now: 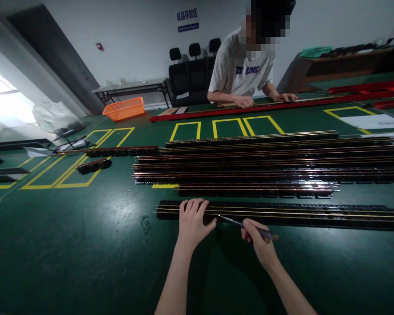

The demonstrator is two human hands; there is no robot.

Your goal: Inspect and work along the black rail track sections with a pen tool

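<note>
A long black strip with thin brass-coloured rods (282, 213) lies across the bench in front of me. Near its left end, my left hand (194, 218) holds it, fingers over the far edge and thumb at the near side. In my right hand (258, 240) is a screwdriver (233, 221) with a translucent handle. Its thin shaft points left, and the tip is at the strip's near rod, just right of my left thumb. Whether the tip touches the rod I cannot tell.
Several similar rod strips (249, 164) lie just beyond. Short black pieces (93, 166) sit to the left, on the green bench top (85, 245) with yellow outlines. Across the bench a co-worker (243, 74) handles a long red rail (197, 115). An orange bin (124, 109) stands far left.
</note>
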